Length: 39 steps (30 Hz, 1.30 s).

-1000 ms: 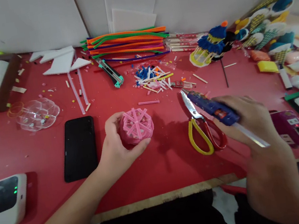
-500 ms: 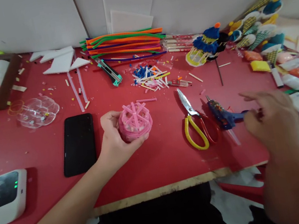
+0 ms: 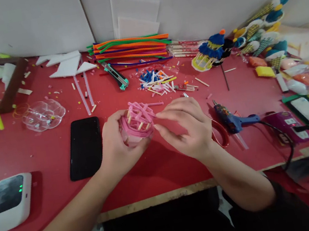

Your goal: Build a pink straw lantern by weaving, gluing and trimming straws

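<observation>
While the left hand (image 3: 113, 141) cups it: the pink lattice piece (image 3: 136, 124) sits up off the red table (image 3: 166, 169), tilted, its crossed strips on top and pale little posts showing beneath.

Left grip: thumb along the lower front, fingers curled round the far side, mostly hidden but closed on the piece.

Right hand (image 3: 189, 125): and it's right at the lattice's edge, index fingertip by the rim, thumb just below with a sliver of gap; whether a strip end is pinched there, I cannot tell.

Feel of it: featherlight, I'd judge, fairly stiff but fragile at the thin posts and glued crossings, perhaps a touch slick.

Best hold: around the thick pink band lower down, lightly, sparing the open top.

Scissors: mostly covered by the right hand and wrist, red handle (image 3: 221, 126) peeking out, crowding that side.

Glue gun (image 3: 231, 120): lying right of the scissors, nozzle pointing away; possibly hot, so mind the knuckles.

Left flank: a black phone (image 3: 85, 147) just beside the hand.

Beyond: a loose pink strip (image 3: 156, 104), then a heap of clipped sticks (image 3: 157, 82).
</observation>
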{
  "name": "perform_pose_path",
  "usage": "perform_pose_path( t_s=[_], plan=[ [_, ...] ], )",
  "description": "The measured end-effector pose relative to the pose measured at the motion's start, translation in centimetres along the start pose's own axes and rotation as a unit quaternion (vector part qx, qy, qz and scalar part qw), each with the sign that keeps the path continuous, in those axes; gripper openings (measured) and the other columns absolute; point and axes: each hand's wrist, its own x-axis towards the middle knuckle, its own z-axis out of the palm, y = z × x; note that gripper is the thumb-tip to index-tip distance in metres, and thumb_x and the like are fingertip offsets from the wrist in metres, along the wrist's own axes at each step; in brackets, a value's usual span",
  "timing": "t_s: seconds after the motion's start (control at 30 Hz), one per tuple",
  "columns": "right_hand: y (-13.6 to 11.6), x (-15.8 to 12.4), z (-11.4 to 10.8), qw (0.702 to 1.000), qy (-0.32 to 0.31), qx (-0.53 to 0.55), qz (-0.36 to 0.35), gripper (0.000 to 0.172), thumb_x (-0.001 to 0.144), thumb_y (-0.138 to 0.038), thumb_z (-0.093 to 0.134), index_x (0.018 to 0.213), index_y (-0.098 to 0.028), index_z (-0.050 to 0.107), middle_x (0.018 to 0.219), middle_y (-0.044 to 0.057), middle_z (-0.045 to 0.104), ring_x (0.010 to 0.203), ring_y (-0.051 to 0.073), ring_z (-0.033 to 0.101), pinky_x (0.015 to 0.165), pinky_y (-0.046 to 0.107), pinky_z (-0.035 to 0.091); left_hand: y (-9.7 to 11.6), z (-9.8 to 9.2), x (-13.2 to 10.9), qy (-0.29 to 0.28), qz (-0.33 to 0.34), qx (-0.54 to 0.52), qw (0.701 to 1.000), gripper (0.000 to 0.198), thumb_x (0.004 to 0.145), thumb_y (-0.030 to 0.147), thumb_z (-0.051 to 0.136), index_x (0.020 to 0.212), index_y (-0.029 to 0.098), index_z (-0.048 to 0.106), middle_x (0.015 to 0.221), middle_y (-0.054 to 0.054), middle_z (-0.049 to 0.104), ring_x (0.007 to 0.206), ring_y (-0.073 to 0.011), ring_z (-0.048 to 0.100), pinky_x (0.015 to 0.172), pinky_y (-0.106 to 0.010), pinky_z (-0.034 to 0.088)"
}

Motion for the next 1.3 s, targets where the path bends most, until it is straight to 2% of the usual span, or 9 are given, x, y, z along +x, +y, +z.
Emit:
perform_pose_path(
  t_s=[0.27, 0.47, 0.7, 0.9, 1.07, 1.3],
  plan=[
    [0.2, -1.0, 0.0, 0.999, 0.024, -0.025, -0.006, 0.016, 0.086, -0.017, 0.073, 0.101, -0.024, 0.072, 0.093, 0.003, 0.069, 0.085, 0.02, 0.066, 0.087, 0.042, 0.054, 0.1, 0.1, -0.1, 0.03, 0.091, 0.055, 0.994, 0.058, 0.078, 0.035, 0.077, 0.127, 0.022, 0.048, 0.119, -0.011, 0.067, 0.109, -0.0301, 0.067, 0.096, -0.046, 0.052],
    [-0.1, -1.4, 0.1, 0.999, 0.031, -0.023, -0.009, 0.016, 0.086, -0.014, 0.073, 0.099, -0.022, 0.072, 0.097, 0.004, 0.067, 0.088, 0.019, 0.066, 0.085, 0.04, 0.056, 0.3, 0.2, -0.4, 0.007, 0.087, 0.055, 0.995, 0.064, 0.076, 0.034, 0.079, 0.13, 0.023, 0.047, 0.121, -0.011, 0.067, 0.106, -0.03, 0.067, 0.092, -0.046, 0.053],
    [0.3, -1.5, -0.2, 0.999, 0.0, -0.027, -0.037, 0.015, 0.086, -0.015, 0.074, 0.099, -0.022, 0.073, 0.097, 0.005, 0.068, 0.09, 0.02, 0.065, 0.085, 0.041, 0.057, 0.3, 0.1, -0.5, 0.003, 0.085, 0.051, 0.995, 0.064, 0.076, 0.032, 0.079, 0.131, 0.023, 0.048, 0.121, -0.011, 0.068, 0.11, -0.0305, 0.067, 0.096, -0.047, 0.054],
    [0.3, -1.5, -0.3, 1.0, 0.018, 0.009, -0.012, 0.012, 0.087, -0.017, 0.074, 0.097, -0.023, 0.072, 0.096, 0.003, 0.067, 0.088, 0.019, 0.066, 0.084, 0.041, 0.057, 0.6, 0.0, -0.6, 0.004, 0.064, 0.036, 0.997, 0.063, 0.074, 0.033, 0.081, 0.129, 0.024, 0.052, 0.122, -0.01, 0.068, 0.11, -0.032, 0.068, 0.096, -0.049, 0.055],
    [0.0, -1.5, -0.4, 0.999, 0.028, 0.027, -0.002, 0.012, 0.085, -0.015, 0.075, 0.093, -0.023, 0.072, 0.094, 0.003, 0.067, 0.087, 0.019, 0.066, 0.082, 0.041, 0.057, 0.8, -0.1, -0.6, -0.005, 0.09, 0.037, 0.995, 0.06, 0.078, 0.034, 0.078, 0.13, 0.024, 0.049, 0.125, -0.012, 0.068, 0.111, -0.0321, 0.068, 0.096, -0.051, 0.055],
    [-0.1, -1.5, -0.4, 0.999, 0.027, 0.04, -0.003, 0.011, 0.085, -0.013, 0.073, 0.091, -0.023, 0.072, 0.096, 0.003, 0.066, 0.088, 0.018, 0.065, 0.085, 0.04, 0.056, 1.0, -0.1, -0.6, -0.001, 0.087, 0.046, 0.995, 0.06, 0.078, 0.034, 0.078, 0.129, 0.022, 0.048, 0.123, -0.012, 0.068, 0.11, -0.0301, 0.068, 0.094, -0.046, 0.057]
  ],
)
